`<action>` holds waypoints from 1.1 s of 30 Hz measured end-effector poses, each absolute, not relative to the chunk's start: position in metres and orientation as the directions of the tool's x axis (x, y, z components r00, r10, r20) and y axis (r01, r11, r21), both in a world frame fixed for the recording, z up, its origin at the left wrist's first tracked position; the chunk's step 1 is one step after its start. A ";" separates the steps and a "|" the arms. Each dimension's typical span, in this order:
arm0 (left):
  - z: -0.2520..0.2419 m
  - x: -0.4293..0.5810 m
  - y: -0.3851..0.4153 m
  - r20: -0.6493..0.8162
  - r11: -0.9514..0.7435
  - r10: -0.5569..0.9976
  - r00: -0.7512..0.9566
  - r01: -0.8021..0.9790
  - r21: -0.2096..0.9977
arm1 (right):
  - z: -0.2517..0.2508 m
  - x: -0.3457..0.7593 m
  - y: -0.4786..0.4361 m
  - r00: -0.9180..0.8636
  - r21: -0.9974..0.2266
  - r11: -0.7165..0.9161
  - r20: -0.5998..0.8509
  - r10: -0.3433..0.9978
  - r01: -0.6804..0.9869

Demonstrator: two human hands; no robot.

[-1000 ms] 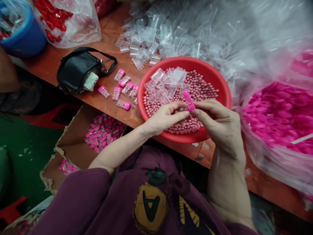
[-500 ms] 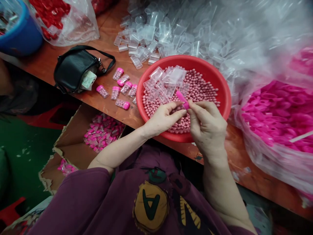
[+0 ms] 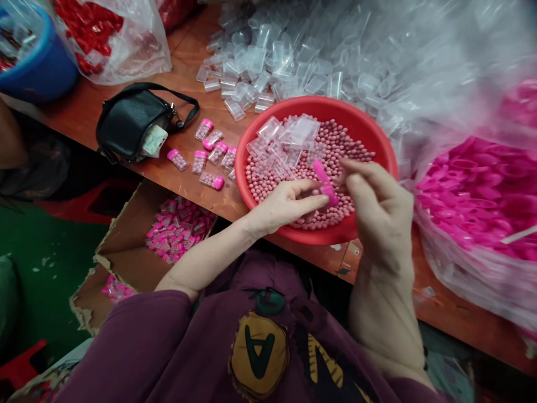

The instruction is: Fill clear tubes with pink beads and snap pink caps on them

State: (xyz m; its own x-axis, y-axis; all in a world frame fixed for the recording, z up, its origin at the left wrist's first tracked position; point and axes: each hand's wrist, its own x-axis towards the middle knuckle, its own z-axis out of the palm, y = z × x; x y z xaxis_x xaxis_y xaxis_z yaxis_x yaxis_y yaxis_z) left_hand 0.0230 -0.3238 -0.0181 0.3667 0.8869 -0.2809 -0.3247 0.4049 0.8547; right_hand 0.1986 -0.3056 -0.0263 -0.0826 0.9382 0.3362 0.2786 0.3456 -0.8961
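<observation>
My left hand [image 3: 283,207] is closed on a small clear bottle with a pink cap [image 3: 329,193], whose lid stands up. Much of the bottle is hidden by the thumb and fingers. To the right of it, apart from the cap, my right hand [image 3: 377,207] is slightly blurred, its fingers bent and a little apart, and I see nothing in them. Both hands are over the front of a red basin [image 3: 388,151]. Pink beads [image 3: 339,143] fill the basin, and clear empty bottles [image 3: 293,134] lie on top of them.
Several filled pink-capped bottles [image 3: 199,161] lie left of the basin, near a black handbag [image 3: 121,120]. Behind is a heap of clear bottles [image 3: 268,61]. At right stands a bag of pink caps [image 3: 474,196]. A cardboard box [image 3: 126,229] of filled bottles sits below the table edge.
My right hand has let go of the pink cap and moved right and toward me. My left hand, still holding the bottle, has shifted slightly right. The view has moved a little.
</observation>
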 end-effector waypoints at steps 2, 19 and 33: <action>-0.016 0.020 -0.322 -0.306 0.487 0.826 0.474 -0.327 0.810 | -0.020 0.195 -0.286 -0.112 -0.976 0.181 0.167 0.980 0.124; -0.025 0.017 -0.311 -0.330 0.465 0.880 0.342 -0.483 0.742 | -0.052 0.195 -0.314 -0.368 -0.363 0.722 0.675 0.639 0.589; -0.033 0.028 -0.321 -0.157 0.224 0.965 0.208 -0.357 0.907 | -0.060 0.191 -0.311 -0.324 -0.406 0.644 0.618 0.716 0.648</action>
State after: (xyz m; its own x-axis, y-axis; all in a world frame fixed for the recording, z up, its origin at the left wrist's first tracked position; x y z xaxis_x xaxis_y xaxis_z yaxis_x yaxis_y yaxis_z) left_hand 0.0276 -0.3212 -0.0333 0.2085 0.9654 -0.1569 -0.3573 0.2245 0.9066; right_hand 0.1908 -0.3113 -0.0604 -0.3245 0.7160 0.6181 0.6483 0.6442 -0.4058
